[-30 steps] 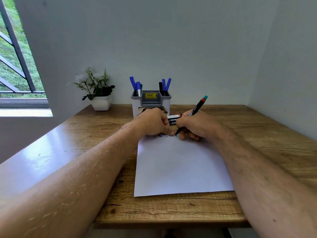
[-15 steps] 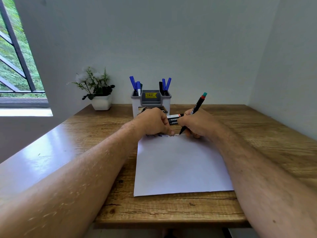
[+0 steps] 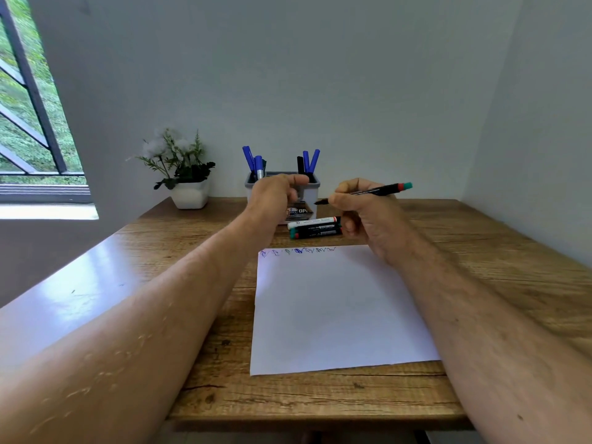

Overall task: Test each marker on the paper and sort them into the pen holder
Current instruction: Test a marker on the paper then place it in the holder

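My right hand (image 3: 362, 213) grips an uncapped black marker (image 3: 384, 189) with a red and green end. It is held level above the table, tip pointing left at my left hand (image 3: 275, 195). That hand hovers in front of the grey pen holder (image 3: 315, 200), fingers curled and thumb out. Whether it holds a cap is hidden. Several blue and black markers stand in the holder. Three capped markers (image 3: 315, 227) lie before the holder. The white paper (image 3: 336, 309) has a row of scribbles (image 3: 298, 250) along its far edge.
A potted plant (image 3: 185, 174) in a white pot stands at the back left of the wooden table (image 3: 480, 251). Walls close in behind and on the right. A barred window (image 3: 28, 123) is on the left.
Both hands have lifted off the paper's far edge. The marker has swung from upright writing to level, tip toward the left hand. The scribbles are now uncovered.
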Demonstrator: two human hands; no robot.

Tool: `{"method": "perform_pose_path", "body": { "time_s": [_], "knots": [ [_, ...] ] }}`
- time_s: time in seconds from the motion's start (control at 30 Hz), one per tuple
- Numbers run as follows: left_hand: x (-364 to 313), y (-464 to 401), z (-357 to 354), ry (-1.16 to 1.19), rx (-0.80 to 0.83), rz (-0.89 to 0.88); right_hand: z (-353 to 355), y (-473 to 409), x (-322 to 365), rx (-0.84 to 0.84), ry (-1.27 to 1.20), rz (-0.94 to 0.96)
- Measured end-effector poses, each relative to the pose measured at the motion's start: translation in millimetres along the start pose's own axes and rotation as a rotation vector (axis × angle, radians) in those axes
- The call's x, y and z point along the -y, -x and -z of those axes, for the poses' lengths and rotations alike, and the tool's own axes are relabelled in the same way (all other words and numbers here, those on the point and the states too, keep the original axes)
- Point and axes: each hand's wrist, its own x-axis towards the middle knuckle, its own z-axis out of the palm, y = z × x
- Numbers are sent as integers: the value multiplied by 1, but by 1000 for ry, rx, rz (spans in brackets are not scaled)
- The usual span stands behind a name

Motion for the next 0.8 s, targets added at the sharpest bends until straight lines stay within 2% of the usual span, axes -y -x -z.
{"method": "perform_pose_path", "body": {
  "time_s": [0.3,0.43,0.8],
  "knots": [
    [5,-8,9,369,-134,91,-2,3,2,4,-135,34],
    [6,-7,8,358,-138,83,-4,4,3,10,-121,36],
    [8,-6,6,311,-6,60,-4,5,3,8,-95,45]
  ]
}}
